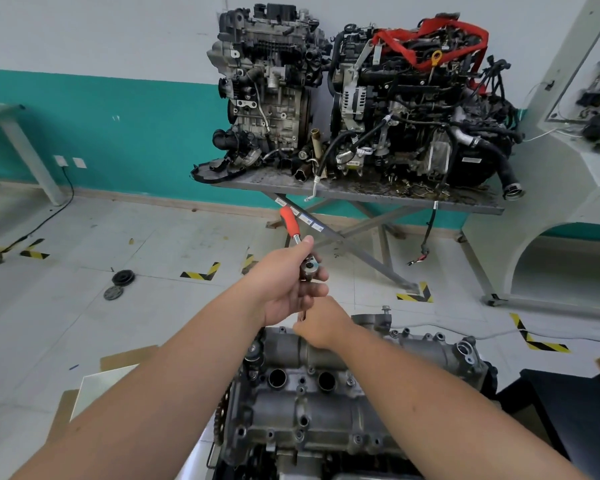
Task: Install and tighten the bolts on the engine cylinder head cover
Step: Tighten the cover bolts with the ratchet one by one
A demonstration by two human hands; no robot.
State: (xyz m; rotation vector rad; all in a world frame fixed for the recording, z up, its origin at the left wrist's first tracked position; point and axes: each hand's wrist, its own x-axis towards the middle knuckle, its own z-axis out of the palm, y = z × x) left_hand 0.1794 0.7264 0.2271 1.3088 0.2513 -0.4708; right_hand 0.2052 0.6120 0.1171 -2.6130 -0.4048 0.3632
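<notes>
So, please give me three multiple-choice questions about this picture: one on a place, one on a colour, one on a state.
1. Where do the two spare engines stand?
A. on the floor
B. on a metal table by the wall
C. on a shelf

2. What colour is the ratchet grip?
A. red
B. blue
C. yellow

3. What is the left hand doing?
A. resting open
B. gripping the ratchet at its head
C. pointing

Answers: 1 B, they sit on the metal table; 2 A, the grip is red; 3 B, fingers close around the head.
</notes>
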